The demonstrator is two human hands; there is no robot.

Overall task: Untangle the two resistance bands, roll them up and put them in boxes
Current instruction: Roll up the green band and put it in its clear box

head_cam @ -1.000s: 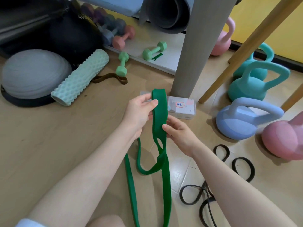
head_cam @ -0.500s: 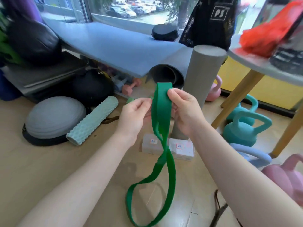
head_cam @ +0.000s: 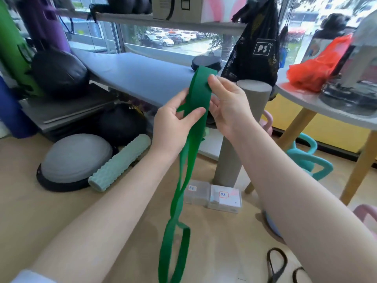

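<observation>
Both hands hold up a green resistance band (head_cam: 201, 92): left hand (head_cam: 173, 127) pinching it, right hand (head_cam: 228, 107) gripping its edge. Behind hangs a black mesh bag (head_cam: 255, 48) marked "P3 PRO".

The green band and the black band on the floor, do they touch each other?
Apart. The head view shows bare floor between the hanging green band and the black band.

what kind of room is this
Probably a home gym or fitness studio corner: kettlebells on the floor, a foam roller beside a balance dome, and a green band held in both hands.
</observation>
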